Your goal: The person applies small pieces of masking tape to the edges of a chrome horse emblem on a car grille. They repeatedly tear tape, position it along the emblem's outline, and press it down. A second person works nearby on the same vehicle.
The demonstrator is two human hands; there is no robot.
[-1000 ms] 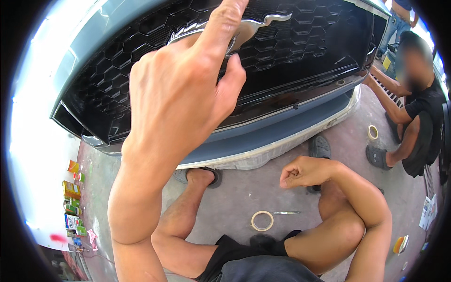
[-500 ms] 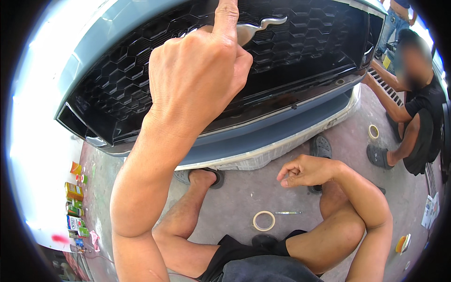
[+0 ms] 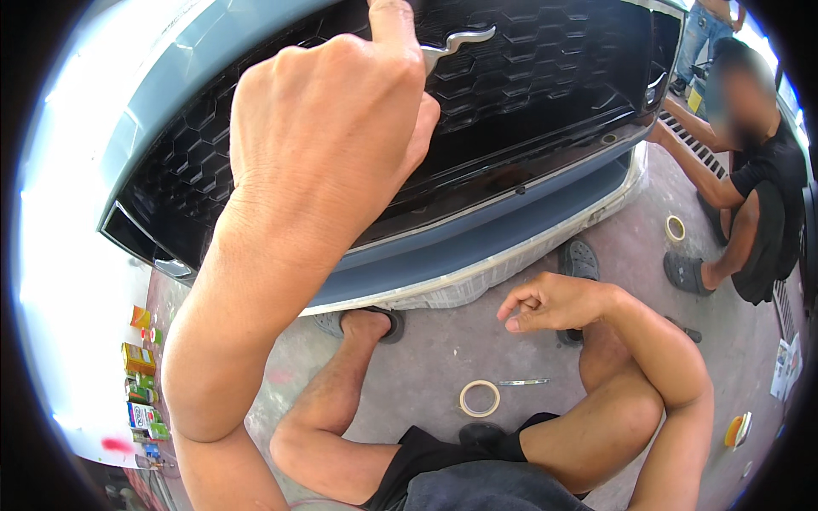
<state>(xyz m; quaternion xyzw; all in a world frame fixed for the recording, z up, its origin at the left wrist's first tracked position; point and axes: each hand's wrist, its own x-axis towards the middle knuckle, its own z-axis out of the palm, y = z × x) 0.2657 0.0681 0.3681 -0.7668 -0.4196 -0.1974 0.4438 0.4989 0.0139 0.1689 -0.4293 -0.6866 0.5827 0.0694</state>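
The left hand (image 3: 328,119) now hides more of the silver emblem (image 3: 452,42).

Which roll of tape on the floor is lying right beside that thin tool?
The roll between the camera wearer's legs; the thin tool lies at its right. The other roll is by the co-worker's shoe.

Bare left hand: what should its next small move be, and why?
Probably draw the bare left hand back slightly: it blocks part of the wavy silver emblem on the glossy black honeycomb grille, and its index fingertip is out of view.
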